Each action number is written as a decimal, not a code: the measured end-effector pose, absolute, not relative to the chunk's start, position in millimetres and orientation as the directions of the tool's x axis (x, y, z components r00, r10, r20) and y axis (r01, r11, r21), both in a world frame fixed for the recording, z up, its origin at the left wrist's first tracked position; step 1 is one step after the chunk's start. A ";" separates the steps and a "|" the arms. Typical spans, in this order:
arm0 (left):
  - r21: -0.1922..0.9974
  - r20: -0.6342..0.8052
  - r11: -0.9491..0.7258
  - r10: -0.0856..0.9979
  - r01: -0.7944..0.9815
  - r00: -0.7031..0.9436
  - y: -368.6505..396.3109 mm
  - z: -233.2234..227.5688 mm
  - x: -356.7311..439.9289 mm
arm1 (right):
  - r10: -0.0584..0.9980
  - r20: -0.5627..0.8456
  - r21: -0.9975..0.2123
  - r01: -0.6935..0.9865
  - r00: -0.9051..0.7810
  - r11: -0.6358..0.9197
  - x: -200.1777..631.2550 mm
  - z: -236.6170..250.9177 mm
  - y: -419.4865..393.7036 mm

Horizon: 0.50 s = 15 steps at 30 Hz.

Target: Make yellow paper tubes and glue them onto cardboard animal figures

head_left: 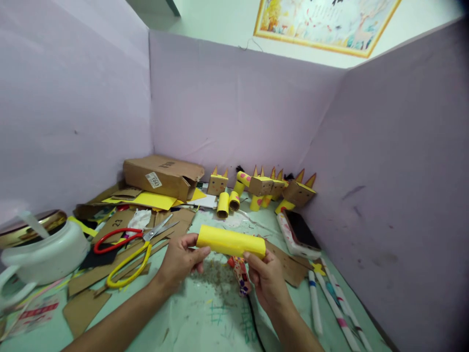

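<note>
Both hands hold a yellow paper tube (230, 240) level above the table. Its left end is pinched between thumb and fingers of my left hand (183, 259). The right end is gripped by my right hand (267, 278), thumb on the near side. Just below the tube lies a glue gun (242, 278) with a patterned body, a red-orange tip and a black cord; the tube and my right hand partly cover it. Red-and-yellow-handled scissors (144, 239) lie with blades apart to the left of my left hand.
Cardboard animal heads (300, 191) and short yellow tubes (223, 205) stand at the back. A cardboard box (161, 176) and cardboard scraps (86, 308) fill the left, beside a white cup (51, 254). Rightward are a phone (301, 229) and several white markers (315, 303). Purplish panels (238, 107) enclose the table.
</note>
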<state>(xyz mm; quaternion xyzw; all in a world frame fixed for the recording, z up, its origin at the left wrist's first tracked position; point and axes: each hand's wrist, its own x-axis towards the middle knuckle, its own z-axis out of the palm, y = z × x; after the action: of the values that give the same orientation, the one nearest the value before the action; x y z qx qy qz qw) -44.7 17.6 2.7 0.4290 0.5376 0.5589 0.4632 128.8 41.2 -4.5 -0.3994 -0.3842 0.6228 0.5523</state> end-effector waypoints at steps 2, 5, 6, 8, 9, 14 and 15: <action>0.999 -0.026 0.016 0.982 -0.051 -0.187 17.3 2.1 -44.2 | 0.996 -0.058 -0.923 -0.378 -0.062 -0.077 127.8 -6.5 40.6; 0.997 -0.041 0.030 0.987 -0.074 -0.153 15.8 1.7 -42.1 | 0.997 -0.051 -0.930 -0.362 -0.050 -0.066 126.4 -10.3 40.0; 0.996 -0.049 0.037 0.988 -0.082 -0.144 15.2 1.5 -41.1 | 0.998 -0.049 -0.932 -0.358 -0.043 -0.061 126.1 -11.4 40.1; 0.994 -0.059 0.045 0.988 -0.102 -0.145 14.3 1.1 -38.7 | 0.998 -0.046 -0.934 -0.353 -0.034 -0.056 126.4 -13.4 40.7; 0.993 -0.061 0.044 0.986 -0.113 -0.154 14.0 0.6 -37.5 | 0.998 -0.043 -0.933 -0.356 -0.035 -0.052 127.0 -14.2 41.0; 0.986 -0.063 0.026 0.973 -0.164 -0.221 15.6 -3.6 -36.0 | 0.988 -0.061 -0.956 -0.275 -0.140 -0.098 133.2 -18.3 42.3; 0.984 -0.064 0.024 0.972 -0.176 -0.228 16.3 -4.5 -36.9 | 0.982 -0.070 -0.965 -0.236 -0.177 -0.111 134.0 -19.3 42.6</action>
<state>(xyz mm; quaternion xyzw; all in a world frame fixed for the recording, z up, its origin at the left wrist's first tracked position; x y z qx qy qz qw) -36.9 16.3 -4.5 0.3816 0.5210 0.5852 0.4904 134.0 42.6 -19.3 -0.4131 -0.4511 0.6205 0.4908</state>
